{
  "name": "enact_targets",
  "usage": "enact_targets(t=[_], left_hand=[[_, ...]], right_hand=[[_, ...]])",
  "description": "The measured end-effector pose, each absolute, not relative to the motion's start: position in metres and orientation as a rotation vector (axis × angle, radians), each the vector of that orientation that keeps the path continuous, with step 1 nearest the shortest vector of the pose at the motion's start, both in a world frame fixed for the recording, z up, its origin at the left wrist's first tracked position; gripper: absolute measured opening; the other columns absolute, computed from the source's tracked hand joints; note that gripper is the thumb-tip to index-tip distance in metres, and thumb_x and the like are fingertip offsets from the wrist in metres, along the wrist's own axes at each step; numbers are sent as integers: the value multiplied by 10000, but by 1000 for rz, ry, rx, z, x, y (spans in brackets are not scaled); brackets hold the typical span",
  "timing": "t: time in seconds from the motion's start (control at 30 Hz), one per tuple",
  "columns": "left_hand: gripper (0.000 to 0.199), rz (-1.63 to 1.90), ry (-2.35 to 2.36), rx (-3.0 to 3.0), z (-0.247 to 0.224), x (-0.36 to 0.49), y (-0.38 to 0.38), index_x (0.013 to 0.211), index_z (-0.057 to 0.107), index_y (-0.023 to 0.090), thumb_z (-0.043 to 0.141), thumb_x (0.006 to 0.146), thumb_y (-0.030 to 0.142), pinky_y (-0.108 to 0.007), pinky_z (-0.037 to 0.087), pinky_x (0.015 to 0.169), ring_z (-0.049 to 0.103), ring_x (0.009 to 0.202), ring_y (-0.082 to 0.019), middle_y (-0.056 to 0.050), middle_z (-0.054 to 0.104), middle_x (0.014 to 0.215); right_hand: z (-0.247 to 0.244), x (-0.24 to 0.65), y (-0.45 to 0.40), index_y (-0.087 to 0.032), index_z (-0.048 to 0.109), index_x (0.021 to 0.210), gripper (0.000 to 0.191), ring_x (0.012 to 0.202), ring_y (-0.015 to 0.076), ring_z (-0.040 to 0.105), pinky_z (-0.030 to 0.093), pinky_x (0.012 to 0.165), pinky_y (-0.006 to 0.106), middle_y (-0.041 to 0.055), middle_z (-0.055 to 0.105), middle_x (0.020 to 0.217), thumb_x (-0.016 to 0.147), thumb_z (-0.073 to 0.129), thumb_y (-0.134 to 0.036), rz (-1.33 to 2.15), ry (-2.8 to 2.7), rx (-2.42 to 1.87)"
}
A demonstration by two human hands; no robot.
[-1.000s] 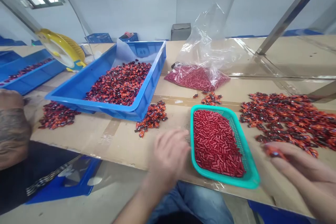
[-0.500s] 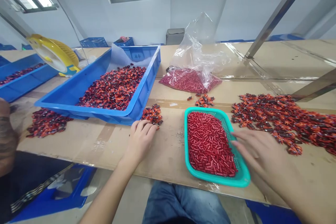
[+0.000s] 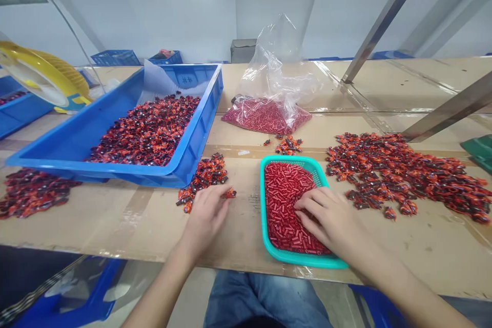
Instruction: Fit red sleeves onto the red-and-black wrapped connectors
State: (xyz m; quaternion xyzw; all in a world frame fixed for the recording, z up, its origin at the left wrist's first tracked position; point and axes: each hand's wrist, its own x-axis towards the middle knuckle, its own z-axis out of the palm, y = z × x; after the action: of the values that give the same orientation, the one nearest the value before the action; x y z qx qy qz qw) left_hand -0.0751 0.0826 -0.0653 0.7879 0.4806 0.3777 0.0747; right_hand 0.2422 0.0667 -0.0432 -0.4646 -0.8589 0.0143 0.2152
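Note:
My left hand [image 3: 207, 215] is closed at a small heap of orange-and-black pieces [image 3: 207, 171] beside the blue tray. One orange-and-black piece [image 3: 231, 193] shows at the tips of its thumb and forefinger. Over on the right, my right hand [image 3: 326, 218] reaches into a green basket [image 3: 264, 215] filled with short red tubes [image 3: 286, 195]. Its fingers are bent and pressed together at the tubes, and whatever lies between the tips is hidden.
A large blue tray [image 3: 115, 169] holds many orange-and-black pieces. More of them lie in a wide pile [image 3: 400, 169] at right. Behind the basket is a clear bag [image 3: 269, 113] of red tubes. A yellow fan [image 3: 42, 77] and slanted metal posts [image 3: 384, 20] stand around.
My right hand has moved from the basket's right side into the red tubes. My left hand has drawn slightly closer, with a piece now at its fingertips. The view has shifted right.

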Motion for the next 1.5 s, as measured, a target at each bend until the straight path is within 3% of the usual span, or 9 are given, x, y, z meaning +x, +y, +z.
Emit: enact_targets(t=[0.1, 0.27, 0.43, 0.53, 0.73, 1.03, 1.2, 1.33, 1.5], left_hand=[[275, 1238, 1342, 2157, -53, -57, 58, 1306, 579, 251, 568, 1035, 204, -306, 608, 846, 739, 948, -188, -56, 726, 1066], [156, 1352, 1062, 1603, -29, -23, 23, 1142, 660, 283, 660, 1002, 214, -224, 637, 831, 757, 929, -144, -19, 692, 1047], [85, 1376, 891, 1273, -15, -5, 9, 998, 705, 292, 759, 954, 243, -198, 655, 805, 777, 971, -148, -13, 780, 1094], [128, 1451, 862, 1376, -12, -1, 5, 980, 649, 267, 754, 955, 199, -227, 683, 781, 799, 944, -166, -17, 810, 1005], [223, 1607, 844, 1671, -9, 0, -1, 1030, 560, 261, 709, 971, 106, -355, 681, 909, 794, 969, -182, -35, 833, 994], [327, 1472, 1037, 2304, -1, -7, -2, 797, 506, 256, 660, 915, -7, -363, 620, 772, 831, 850, -189, 8, 873, 921], [255, 1532, 1112, 2300, -4, -8, -5, 880, 603, 295, 683, 928, 58, -367, 597, 708, 828, 808, -203, 14, 871, 927], [237, 1470, 1095, 2274, 4, -8, -10, 990, 665, 307, 674, 944, 75, -388, 600, 724, 820, 754, -219, 35, 870, 861], [204, 1396, 1073, 2302, 9, -17, -10, 988, 733, 324, 671, 971, 131, -370, 615, 709, 798, 701, -212, 28, 862, 847]], right_hand=[[-33, 239, 57, -206, 660, 996, 100, 850, 214, 667, 536, 763, 356, 49, 723, 901, 1000, 576, -153, 147, -2266, -1284], [-7, 218, 32, -259, 645, 1018, 144, 844, 164, 691, 576, 738, 283, 2, 719, 892, 977, 630, -123, 624, -1887, -1108], [13, 191, 16, -244, 655, 998, 209, 777, 160, 691, 598, 744, 318, 0, 713, 828, 888, 711, -76, 666, -1763, -876], [20, 184, 12, -235, 648, 1014, 248, 731, 169, 689, 604, 726, 354, 10, 712, 803, 864, 727, -54, 644, -1755, -824], [23, 184, 1, -228, 642, 1010, 226, 734, 183, 687, 605, 720, 367, 30, 723, 792, 876, 755, -85, 642, -1812, -834], [26, 187, 4, -240, 595, 886, 204, 696, 166, 662, 561, 663, 309, 4, 719, 738, 872, 726, -84, 482, -1977, -904], [27, 192, 8, -238, 610, 890, 196, 735, 137, 653, 529, 670, 253, -19, 692, 810, 890, 805, -248, 1028, -1787, -1033], [23, 192, 13, -223, 679, 1032, 421, 814, 156, 628, 534, 720, 254, -4, 666, 881, 764, 902, -460, 1543, -1547, -1086], [13, 187, 15, -196, 696, 936, 431, 785, 145, 594, 498, 740, 271, 3, 660, 860, 736, 907, -513, 1819, -1386, -884]])
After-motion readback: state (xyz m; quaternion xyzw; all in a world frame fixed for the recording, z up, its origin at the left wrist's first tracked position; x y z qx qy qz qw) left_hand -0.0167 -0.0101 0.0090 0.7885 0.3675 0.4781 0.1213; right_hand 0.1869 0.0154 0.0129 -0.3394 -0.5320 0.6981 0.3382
